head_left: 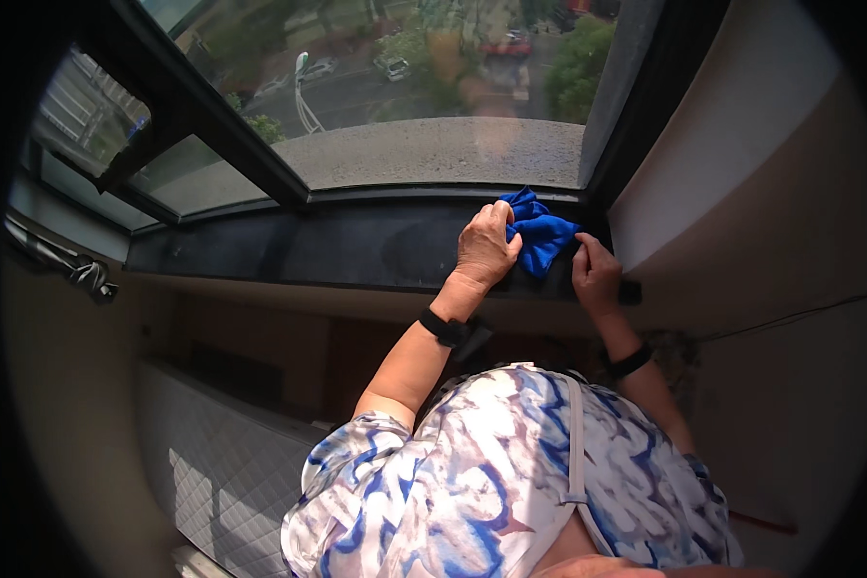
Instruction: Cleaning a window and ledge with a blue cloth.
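A bright blue cloth [547,234] lies bunched over the right end of the dark window sill [356,241], close to the corner by the wall. My left hand [488,241] grips its left side, fingers curled into the folds. At the cloth's right corner, my right hand [597,274] pinches the edge between thumb and fingers. Between the two hands the fabric hangs loosely and touches the sill. Each of my wrists wears a black band.
Dark window frames [294,173] border the glass behind the sill, with a rough ledge [433,152] outside. A white wall [742,193] rises at the right. Below left stands a quilted mattress [231,472]. Bundled cables [87,275] hang at the far left.
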`<control>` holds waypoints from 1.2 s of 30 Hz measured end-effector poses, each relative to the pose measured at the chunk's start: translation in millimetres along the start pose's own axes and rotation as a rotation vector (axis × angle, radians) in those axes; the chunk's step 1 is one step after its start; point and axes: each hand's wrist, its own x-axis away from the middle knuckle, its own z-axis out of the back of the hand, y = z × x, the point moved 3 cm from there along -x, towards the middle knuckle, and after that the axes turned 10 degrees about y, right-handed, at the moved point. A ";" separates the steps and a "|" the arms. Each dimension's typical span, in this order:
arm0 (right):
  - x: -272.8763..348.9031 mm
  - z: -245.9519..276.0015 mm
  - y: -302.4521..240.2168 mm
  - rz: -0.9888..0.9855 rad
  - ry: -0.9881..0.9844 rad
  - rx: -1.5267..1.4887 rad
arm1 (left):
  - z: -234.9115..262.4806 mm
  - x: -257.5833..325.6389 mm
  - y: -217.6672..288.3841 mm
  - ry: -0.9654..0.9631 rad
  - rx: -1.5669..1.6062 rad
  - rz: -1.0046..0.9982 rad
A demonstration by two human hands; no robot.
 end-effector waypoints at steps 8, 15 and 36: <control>-0.9 -2.0 0.1 0.054 -0.019 -0.008 | 24.6 -25.3 21.2 0.367 0.200 -0.157; 0.9 -4.0 -1.9 0.047 -0.047 0.000 | -45.5 -6.2 17.8 0.082 -0.353 -0.328; 1.3 -4.2 -2.4 0.118 0.016 -0.005 | -73.4 -36.0 39.0 0.053 0.120 -0.069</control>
